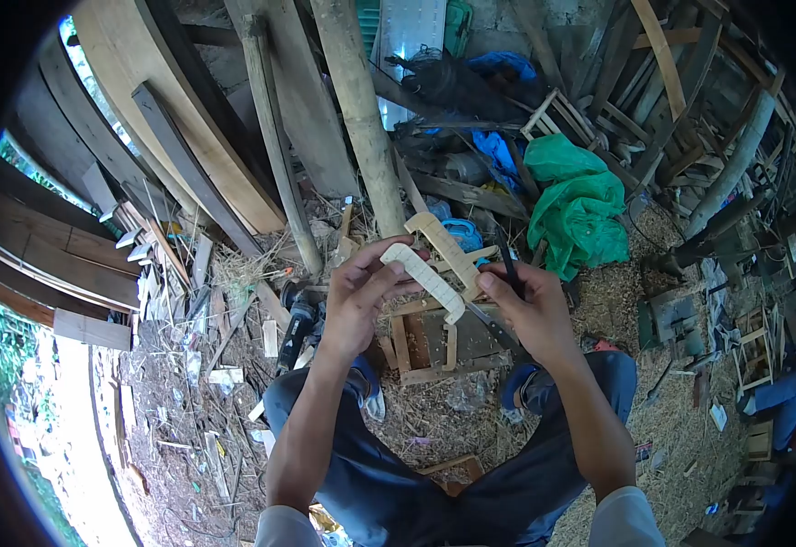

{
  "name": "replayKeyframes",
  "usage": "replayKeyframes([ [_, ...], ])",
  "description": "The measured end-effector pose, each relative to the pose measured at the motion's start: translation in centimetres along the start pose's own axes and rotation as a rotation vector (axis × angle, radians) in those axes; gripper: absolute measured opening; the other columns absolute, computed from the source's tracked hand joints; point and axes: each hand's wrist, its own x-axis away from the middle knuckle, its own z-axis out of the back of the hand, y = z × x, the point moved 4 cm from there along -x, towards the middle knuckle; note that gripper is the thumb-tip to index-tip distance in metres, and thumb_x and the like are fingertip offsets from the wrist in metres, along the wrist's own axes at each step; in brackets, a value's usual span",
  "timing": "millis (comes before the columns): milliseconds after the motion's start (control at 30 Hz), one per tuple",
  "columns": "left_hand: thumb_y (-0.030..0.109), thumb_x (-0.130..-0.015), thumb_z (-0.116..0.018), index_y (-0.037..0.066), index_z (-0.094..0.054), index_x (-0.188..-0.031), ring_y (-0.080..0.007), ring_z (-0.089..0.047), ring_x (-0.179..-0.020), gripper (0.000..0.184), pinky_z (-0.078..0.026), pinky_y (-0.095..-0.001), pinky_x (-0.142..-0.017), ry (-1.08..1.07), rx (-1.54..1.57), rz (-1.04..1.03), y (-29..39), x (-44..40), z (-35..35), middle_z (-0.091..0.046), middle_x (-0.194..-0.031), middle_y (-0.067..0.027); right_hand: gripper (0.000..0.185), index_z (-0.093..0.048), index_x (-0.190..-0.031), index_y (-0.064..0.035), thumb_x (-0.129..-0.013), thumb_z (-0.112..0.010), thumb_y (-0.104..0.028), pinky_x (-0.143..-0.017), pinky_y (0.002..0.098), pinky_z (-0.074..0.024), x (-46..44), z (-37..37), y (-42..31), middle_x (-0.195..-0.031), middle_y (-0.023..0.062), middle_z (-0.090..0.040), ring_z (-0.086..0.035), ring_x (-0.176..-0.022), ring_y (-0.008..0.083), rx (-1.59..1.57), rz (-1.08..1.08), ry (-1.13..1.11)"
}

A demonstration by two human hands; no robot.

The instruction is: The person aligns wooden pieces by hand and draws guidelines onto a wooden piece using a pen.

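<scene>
My left hand (pixel 359 296) is closed, thumb on top, around one end of a small pale shaped wooden piece (pixel 427 287) with hooked ends and fine marks across its face. Just behind it lies a second, yellower wooden piece (pixel 441 244) of similar shape, angled the same way. My right hand (pixel 533 314) pinches the lower end of this second piece. A slim dark stick-like tool (pixel 509 255) also stands up between the right fingers; its kind is unclear. Both pieces are held close together above my knees, and whether they touch is unclear.
Below my hands, a wooden frame (pixel 452 369) lies on the shaving-strewn ground. An angle grinder (pixel 297 328) rests left of it. Long planks (pixel 179 109) and poles lean at the back left. A green plastic sheet (pixel 575 201) sits by scrap wood. Another person's leg (pixel 780 401) shows far right.
</scene>
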Motion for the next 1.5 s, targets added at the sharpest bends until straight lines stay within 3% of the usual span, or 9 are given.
replayKeyframes([
  [133,0.005,-0.091,-0.049,-0.007,-0.05,-0.121,-0.0268,-0.063,-0.102,0.032,-0.055,-0.0356,-0.086,-0.009,-0.054,-0.002,-0.09,0.11,0.02,-0.062,-0.108,-0.0219,0.029,-0.067,-0.097,0.0022,-0.086,-0.067,-0.024,-0.06,0.0218,-0.0394,0.06,0.0,-0.05,-0.073,0.0002,-0.064,-0.052,-0.067,0.0045,0.032,-0.04,0.004],
  [200,0.006,-0.092,-0.049,-0.007,-0.051,-0.12,-0.0268,-0.063,-0.101,0.032,-0.055,-0.0358,-0.086,-0.008,-0.061,0.001,-0.17,0.16,0.05,-0.062,-0.108,-0.0222,0.025,-0.065,-0.099,0.0004,-0.087,-0.067,-0.022,-0.043,0.0212,-0.0214,-0.06,-0.21,0.19,-0.057,-0.0081,-0.045,-0.034,-0.047,0.0003,-0.016,0.002,-0.001],
  [233,0.005,-0.091,-0.049,-0.007,-0.051,-0.12,-0.0266,-0.063,-0.102,0.031,-0.055,-0.0358,-0.086,-0.006,-0.05,0.003,-0.17,0.11,0.07,-0.062,-0.108,-0.0221,0.025,-0.065,-0.099,0.0004,-0.087,-0.067,-0.022,-0.043,0.0212,-0.0214,-0.03,-0.11,0.03,-0.057,-0.0081,-0.045,-0.034,-0.047,0.0003,-0.016,0.003,0.0],
  [300,0.004,-0.091,-0.049,-0.007,-0.051,-0.12,-0.0265,-0.063,-0.102,0.031,-0.055,-0.0359,-0.085,-0.004,-0.04,0.004,-0.15,0.08,0.13,-0.062,-0.108,-0.022,0.03,-0.068,-0.098,0.0017,-0.086,-0.068,-0.026,-0.06,0.0219,-0.0393,0.1,0.07,-0.24,-0.072,0.0001,-0.063,-0.052,-0.067,0.0045,0.009,-0.05,-0.009],
  [633,0.006,-0.09,-0.052,-0.007,-0.05,-0.12,-0.0256,-0.063,-0.099,0.032,-0.055,-0.037,-0.083,0.009,-0.023,-0.02,-0.13,0.16,0.36,-0.063,-0.106,-0.0196,0.029,-0.068,-0.098,0.0011,-0.086,-0.067,-0.025,-0.059,0.0227,-0.0395,-0.01,0.07,0.12,-0.07,0.0,-0.063,-0.052,-0.064,0.0049,0.028,-0.043,-0.008],
  [700,0.006,-0.091,-0.052,-0.007,-0.05,-0.12,-0.0259,-0.063,-0.099,0.032,-0.055,-0.0369,-0.083,0.004,-0.021,-0.017,-0.14,0.15,0.44,-0.063,-0.106,-0.0198,0.025,-0.066,-0.098,0.0005,-0.086,-0.068,-0.022,-0.044,0.0214,-0.0232,-0.04,-0.06,0.11,-0.059,-0.0073,-0.048,-0.036,-0.048,0.0008,0.01,0.012,-0.002],
  [733,0.007,-0.091,-0.052,-0.007,-0.05,-0.119,-0.0261,-0.063,-0.1,0.032,-0.055,-0.0369,-0.083,0.007,-0.016,-0.014,-0.23,0.16,0.55,-0.063,-0.106,-0.0199,0.025,-0.066,-0.098,0.0005,-0.086,-0.068,-0.022,-0.044,0.0214,-0.0232,0.01,0.0,0.03,-0.059,-0.0073,-0.048,-0.036,-0.048,0.0008,0.01,0.013,-0.003],
  [800,0.007,-0.091,-0.052,-0.007,-0.05,-0.119,-0.0262,-0.062,-0.101,0.032,-0.055,-0.037,-0.083,0.01,-0.012,-0.014,-0.16,0.19,0.58,-0.062,-0.106,-0.0201,0.029,-0.068,-0.099,0.0017,-0.086,-0.067,-0.024,-0.06,0.0225,-0.0405,0.08,0.19,0.0,-0.071,0.0014,-0.065,-0.054,-0.066,0.0048,0.044,-0.046,-0.014],
  [1500,0.004,-0.092,-0.047,-0.005,-0.048,-0.123,-0.0263,-0.062,-0.104,0.033,-0.055,-0.0363,-0.083,-0.011,-0.023,-0.028,0.17,0.23,0.48,-0.062,-0.11,-0.021,0.026,-0.068,-0.097,0.0003,-0.087,-0.066,-0.024,-0.052,0.0218,-0.0294,-0.15,0.22,0.15,-0.064,-0.0062,-0.053,-0.041,-0.059,0.0022,0.021,0.007,0.017],
])
